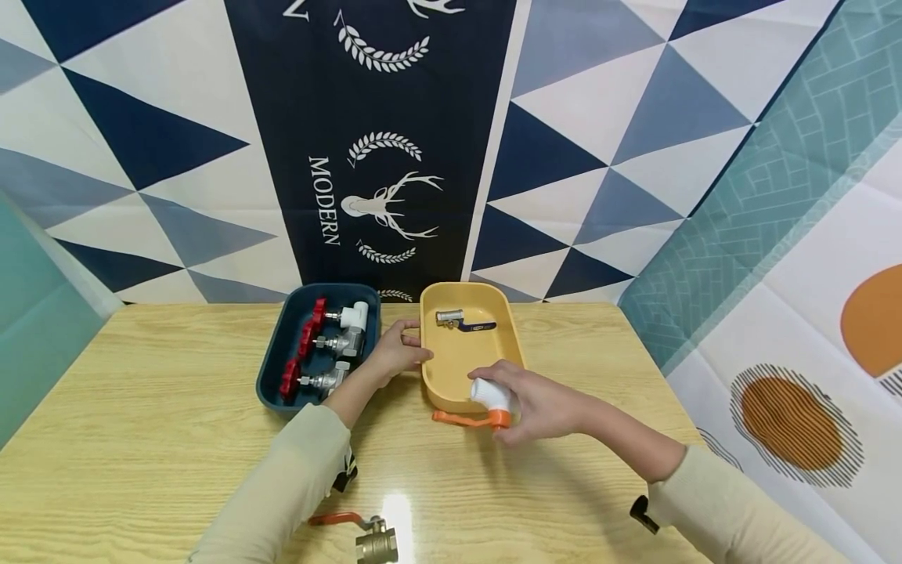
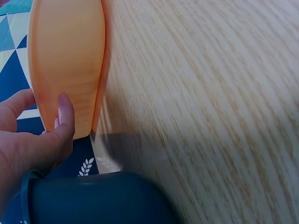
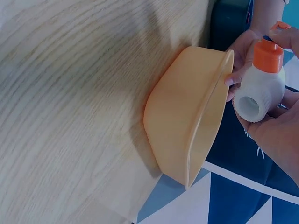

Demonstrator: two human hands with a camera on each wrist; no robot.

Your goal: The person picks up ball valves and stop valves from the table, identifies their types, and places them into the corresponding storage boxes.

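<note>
My right hand (image 1: 539,399) grips a white plastic ball valve (image 1: 491,394) with an orange lever handle (image 1: 461,420), held over the near right corner of a yellow bin (image 1: 440,392). In the right wrist view the open round end of the white valve (image 3: 252,100) faces the camera. With its thumb over the rim and its fingers against the outer wall, my left hand (image 1: 395,352) holds the left side of the yellow bin. Inside that bin lies a small metal ball valve with a blue lever (image 1: 478,326).
Left of the yellow bin stands a dark blue bin (image 1: 264,384) holding several valves with red handwheels (image 1: 308,337). A brass ball valve (image 1: 377,544) with a red lever lies at the table's near edge. Patterned cloth (image 1: 380,204) hangs behind the wooden table (image 1: 141,431).
</note>
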